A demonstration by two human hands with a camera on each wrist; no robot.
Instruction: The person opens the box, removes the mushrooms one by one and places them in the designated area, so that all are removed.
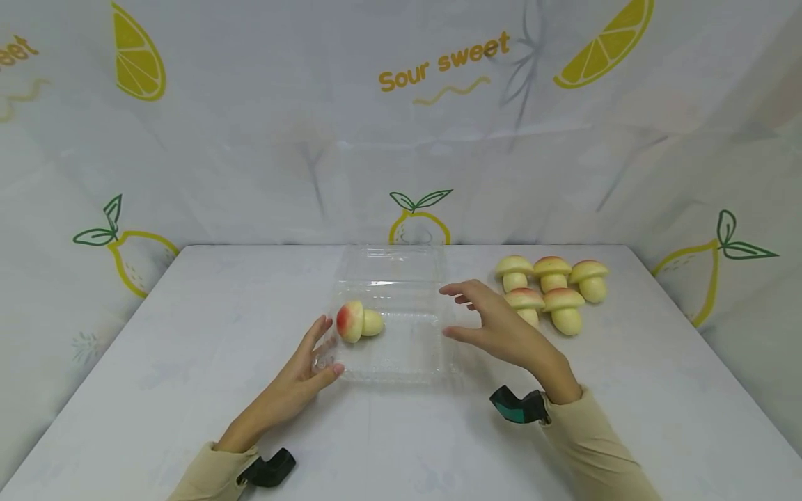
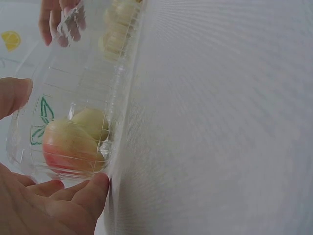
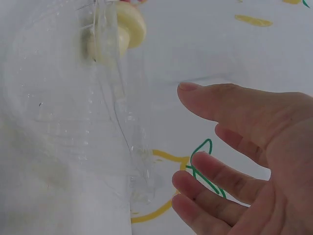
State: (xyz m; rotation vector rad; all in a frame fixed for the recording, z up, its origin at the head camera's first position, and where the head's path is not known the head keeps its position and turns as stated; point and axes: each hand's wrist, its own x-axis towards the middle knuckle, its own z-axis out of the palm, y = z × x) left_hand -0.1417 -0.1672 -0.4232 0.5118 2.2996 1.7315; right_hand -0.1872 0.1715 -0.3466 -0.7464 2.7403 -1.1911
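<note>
A clear plastic clamshell box [image 1: 407, 348] lies with its lid [image 1: 391, 264] folded back toward the wall. Inside, at its left end, one yellow toy mushroom [image 1: 360, 322] with a red-tinged cap rests on its side. My left hand [image 1: 299, 376] holds the box at its left end, thumb by the near corner and fingers along the side; the left wrist view shows the box wall [image 2: 63, 93] between them. Beside the box's right edge, my right hand [image 1: 501, 327] hovers with thumb and fingers spread, holding nothing. The right wrist view shows a gap between that hand [image 3: 244, 152] and the plastic.
Several more toy mushrooms [image 1: 566, 309] stand grouped at the back right of the white table [image 1: 188, 362], partly behind my right hand. A white cloth [image 1: 282, 139] printed with lemons hangs behind the table and at both sides.
</note>
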